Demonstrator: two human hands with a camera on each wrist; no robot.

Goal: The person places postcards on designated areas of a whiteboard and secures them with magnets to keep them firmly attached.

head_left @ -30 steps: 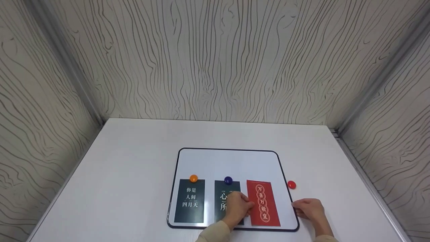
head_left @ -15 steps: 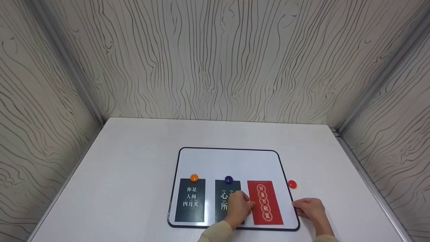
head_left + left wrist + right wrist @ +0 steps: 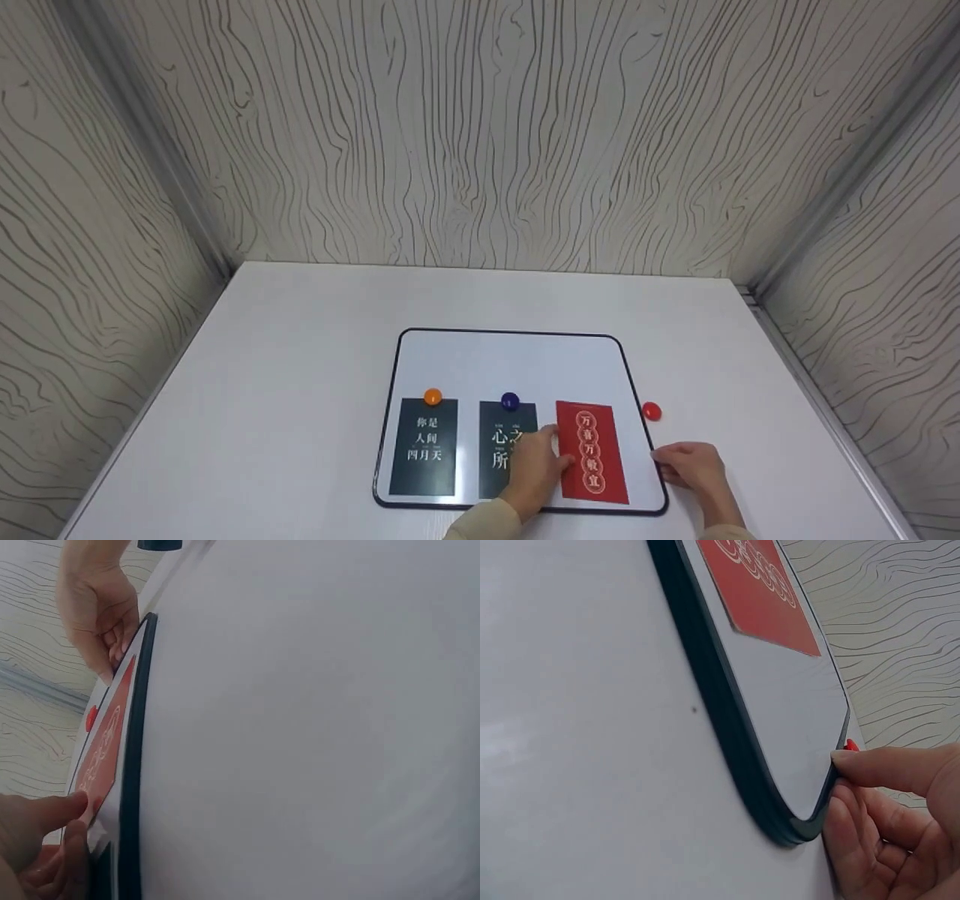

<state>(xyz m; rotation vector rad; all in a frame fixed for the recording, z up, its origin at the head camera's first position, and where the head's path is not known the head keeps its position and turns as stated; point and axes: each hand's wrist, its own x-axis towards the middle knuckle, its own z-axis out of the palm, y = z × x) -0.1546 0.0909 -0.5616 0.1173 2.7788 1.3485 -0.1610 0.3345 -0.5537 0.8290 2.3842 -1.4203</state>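
A whiteboard (image 3: 510,364) with a dark frame lies on the table. On its right part is a red card (image 3: 611,450) with white lettering in linked circles. My left hand (image 3: 534,466) pinches the card's left edge, thumb over the face and fingers beside it in the left wrist view. That hand covers part of a dark green card (image 3: 491,480) held under a purple round magnet (image 3: 510,401). With thumb and fingers, my right hand (image 3: 900,817) grips the board's frame near its right front corner.
Another dark green card (image 3: 424,476) sits at the board's left under an orange round magnet (image 3: 433,397). Off the board's right edge, a red round magnet (image 3: 652,411) rests on the white table (image 3: 285,390). Wood-grain panels (image 3: 480,135) rise around the table.
The red card has turned slightly under my left hand, its lower end swinging right and then a little back left. The left fingers have spread along its edge. My right hand stays put.
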